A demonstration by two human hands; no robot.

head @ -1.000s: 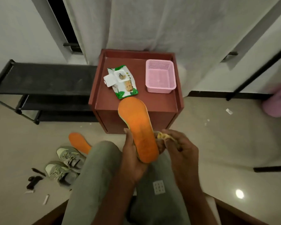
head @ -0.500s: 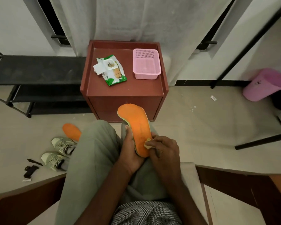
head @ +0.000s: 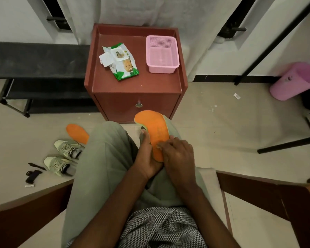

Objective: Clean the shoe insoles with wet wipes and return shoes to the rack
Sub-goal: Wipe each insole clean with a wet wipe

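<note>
gripping the orange insole (head: 155, 130) from below, left hand (head: 147, 158) curls round its heel over the lap. right hand (head: 177, 154), fingers curled, presses onto insole; wipe not visible. second insole (head: 77, 133) and shoes (head: 64, 154) on floor, wipes pack (head: 121, 61) on cabinet (head: 132, 90).

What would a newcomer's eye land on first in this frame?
The bright orange insole over the person's lap, gripped by the left hand while the right hand presses on it. Next, the pink basket and wet wipes pack atop the red-brown cabinet.
</note>
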